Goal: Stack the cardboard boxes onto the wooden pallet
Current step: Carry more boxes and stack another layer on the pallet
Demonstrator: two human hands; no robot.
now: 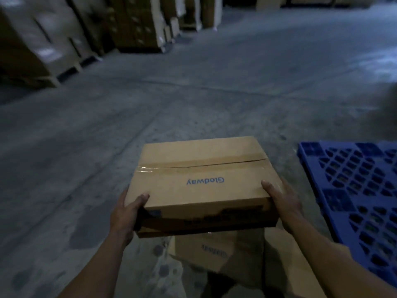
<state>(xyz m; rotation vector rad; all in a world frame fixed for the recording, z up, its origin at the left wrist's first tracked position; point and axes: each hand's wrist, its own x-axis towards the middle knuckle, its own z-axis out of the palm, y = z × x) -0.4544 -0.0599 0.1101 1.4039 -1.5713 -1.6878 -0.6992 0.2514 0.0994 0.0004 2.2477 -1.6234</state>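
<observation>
Both hands, left hand point(125, 214) and right hand point(283, 201), clasp the cardboard box point(202, 183) between them.

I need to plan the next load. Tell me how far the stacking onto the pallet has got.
Done: nothing visible; the part of the blue pallet in view holds no boxes. It looks like plastic, not wood.

In hand: one taped cardboard box held off the floor between the left hand and the right hand, left of the pallet.

Left: placing this box, then at least one more box lying below it.
</observation>
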